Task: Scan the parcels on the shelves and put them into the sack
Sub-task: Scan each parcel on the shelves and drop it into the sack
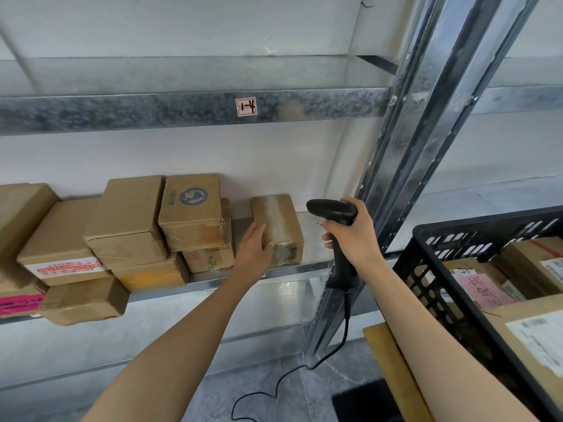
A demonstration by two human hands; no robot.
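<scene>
Eyes on the steel upright [405,166], the big galvanised post running top to bottom, and everything hangs off that. To its left stretches the shelf [310,239], with a second metal beam [152,111] running above it from the same post. To the right of the upright and nearer the camera sits a black slotted crate [432,269], and it's loaded with brown boxes [533,330] carrying white labels, plus one with a pink handwritten sheet [484,289].

Well left of the upright, on the shelf, there's a pile of cardboard parcels [128,220], stacked two and three high and jammed against each other. The one with the round blue emblem [192,208] tops the end of the pile nearest the post.

Between that pile and the upright, there's the one that matters: the taped parcel [283,223], standing apart on the shelf with a wide strip of clear tape over its top.

Just left of the upright, the black scanner [332,210] is up, head pointing away from the post toward the taped parcel. Its cable [344,336] drops down and loops toward the floor.

The right hand [355,236] is wrapped firmly round the scanner's handle, close beside the post. The left hand [254,249] is on the taped parcel's far-from-post side, fingers laid fairly straight across the top, thumb at the front corner, not clearly clamped around it.

And smallest of all, left of the upright on the upper beam, there's a little red-and-white tag [246,106] handwritten 1-4.
</scene>
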